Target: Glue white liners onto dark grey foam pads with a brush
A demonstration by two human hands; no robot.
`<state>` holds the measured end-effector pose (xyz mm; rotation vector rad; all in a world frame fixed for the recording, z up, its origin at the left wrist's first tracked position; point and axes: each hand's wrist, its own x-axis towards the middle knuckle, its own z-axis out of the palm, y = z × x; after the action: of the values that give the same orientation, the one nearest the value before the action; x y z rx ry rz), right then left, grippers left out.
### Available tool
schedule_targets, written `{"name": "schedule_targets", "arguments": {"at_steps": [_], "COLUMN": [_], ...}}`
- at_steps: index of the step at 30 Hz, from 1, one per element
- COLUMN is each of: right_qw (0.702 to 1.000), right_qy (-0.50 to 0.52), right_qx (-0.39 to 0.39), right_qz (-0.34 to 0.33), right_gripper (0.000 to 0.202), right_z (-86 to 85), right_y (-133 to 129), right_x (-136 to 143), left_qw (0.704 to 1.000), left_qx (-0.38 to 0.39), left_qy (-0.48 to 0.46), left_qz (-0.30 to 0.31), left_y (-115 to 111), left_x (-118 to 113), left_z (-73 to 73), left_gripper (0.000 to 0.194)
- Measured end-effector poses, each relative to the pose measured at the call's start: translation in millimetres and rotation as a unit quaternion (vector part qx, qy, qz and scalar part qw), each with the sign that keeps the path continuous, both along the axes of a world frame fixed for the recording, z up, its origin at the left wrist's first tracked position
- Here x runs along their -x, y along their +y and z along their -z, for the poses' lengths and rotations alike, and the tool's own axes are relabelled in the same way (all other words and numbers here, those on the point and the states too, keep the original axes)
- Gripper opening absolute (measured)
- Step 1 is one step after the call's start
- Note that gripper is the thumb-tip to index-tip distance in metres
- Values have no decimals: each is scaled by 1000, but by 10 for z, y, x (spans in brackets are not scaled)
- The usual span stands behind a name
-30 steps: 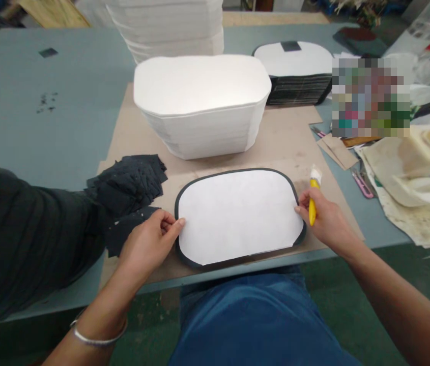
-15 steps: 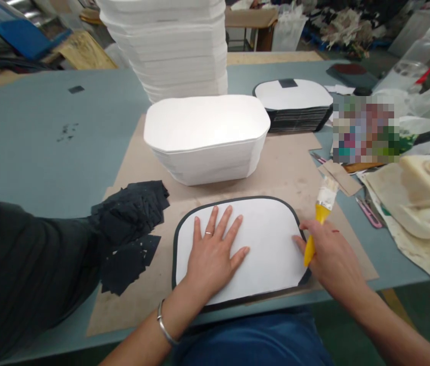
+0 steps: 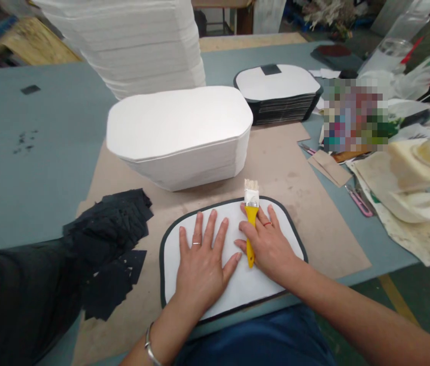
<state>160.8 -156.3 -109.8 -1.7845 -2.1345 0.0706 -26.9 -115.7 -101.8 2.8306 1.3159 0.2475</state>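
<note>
A white rounded panel with a black border lies flat at the table's near edge. My left hand rests on its left half, palm down and fingers spread. On the panel's right half is my right hand, holding a yellow-handled paintbrush with its bristles pointing away from me. Some of that hand's fingers stretch out over the white surface. Left of the panel sits a loose pile of black fabric squares. Beyond it stands a stack of white rounded sheets.
Brown cardboard covers this part of the blue-green table. A tall white stack and a pile of black-edged panels stand farther back. To the right are pink thread snips and a glue-stained container. A dark sleeve reaches in from the left.
My right hand has moved left with the paintbrush, from the panel's right edge onto its surface. My left hand stays spread on the panel. The camera view has shifted slightly.
</note>
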Motion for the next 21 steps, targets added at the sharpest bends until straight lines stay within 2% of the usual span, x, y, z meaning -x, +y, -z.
{"name": "schedule_targets", "arguments": {"at_steps": [3, 5, 7, 9, 11, 13, 15, 18, 21], "right_qw": [998, 993, 990, 986, 971, 948, 939, 955, 967], "right_qy": [55, 99, 115, 142, 226, 316, 340, 287, 233], "right_qx": [-40, -66, -75, -84, -69, -16, 40, 72, 72], "right_qz": [-7, -24, -27, -8, 19, 30, 15, 7, 67], "right_gripper": [17, 26, 38, 37, 36, 41, 43, 41, 38], "right_z": [-130, -314, -543, -755, -891, -936, -913, -841, -762], "right_y": [-49, -84, -71, 24, 194, 391, 559, 666, 624], "right_x": [-89, -230, -404, -524, -513, -371, -174, -17, -217], "left_qw": [1000, 1000, 999, 997, 995, 994, 993, 990, 986], "left_qx": [3, 3, -3, -6, -1, 7, 13, 25, 40], "left_qy": [-3, -18, -43, -68, -83, -92, -101, -121, -137], "left_qz": [10, 18, -1, -34, -53, -58, -60, -71, -84], "left_y": [0, -15, -52, -107, -158, -193, -209, -223, -257], "left_x": [56, 141, 243, 330, 380, 396, 397, 392, 369], "left_z": [-43, -113, -189, -237, -242, -215, -179, -143, -144], "left_gripper": [65, 58, 49, 39, 33, 33, 34, 35, 35]}}
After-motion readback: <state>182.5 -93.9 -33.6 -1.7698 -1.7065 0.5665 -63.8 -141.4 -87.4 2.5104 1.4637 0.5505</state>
